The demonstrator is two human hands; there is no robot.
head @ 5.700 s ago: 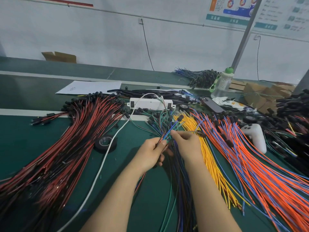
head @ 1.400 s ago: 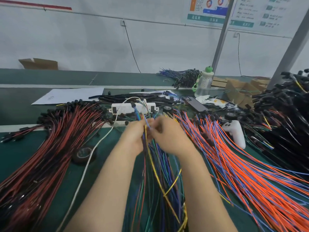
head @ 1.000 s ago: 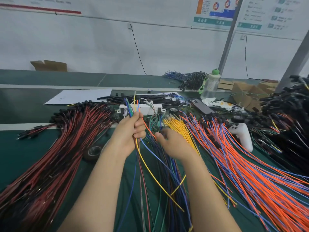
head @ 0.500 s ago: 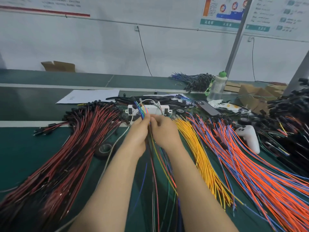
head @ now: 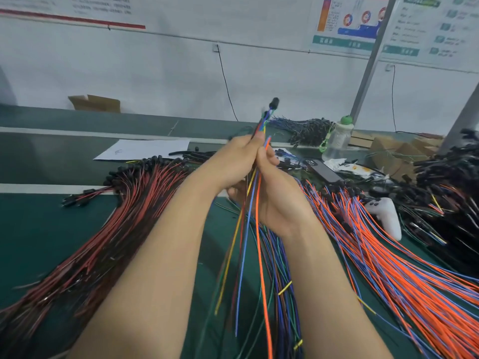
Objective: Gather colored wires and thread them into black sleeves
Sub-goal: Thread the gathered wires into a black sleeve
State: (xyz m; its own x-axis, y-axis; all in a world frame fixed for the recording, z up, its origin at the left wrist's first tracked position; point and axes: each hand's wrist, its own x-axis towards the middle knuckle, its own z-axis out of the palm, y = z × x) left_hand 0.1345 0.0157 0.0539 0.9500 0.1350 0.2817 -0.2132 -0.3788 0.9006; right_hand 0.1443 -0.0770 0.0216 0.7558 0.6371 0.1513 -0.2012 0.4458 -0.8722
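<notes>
Both hands are raised above the green bench, pressed together around a thin bunch of colored wires (head: 256, 221). My left hand (head: 233, 161) grips the bunch near its top, where the wires stick up and end at a small black sleeve (head: 273, 102). My right hand (head: 274, 193) grips the same bunch just below, an orange wire running up past its fingers. Yellow, blue, green and orange strands hang down between my forearms. Under them a mixed pile of dark wires (head: 282, 281) lies on the bench.
A large fan of red-and-black wires (head: 108, 229) covers the left. Orange-and-blue wires (head: 388, 268) spread at the right, beside a white game controller (head: 383, 216), a phone (head: 324, 169), a bottle (head: 337, 138), cardboard pieces and black harness bundles (head: 453, 177). A paper sheet (head: 145, 149) lies behind.
Both hands have lifted the gathered bunch up off the bench and away from the pile; the wire ends with the black sleeve now stand above my fingers, the loose tails hanging free.
</notes>
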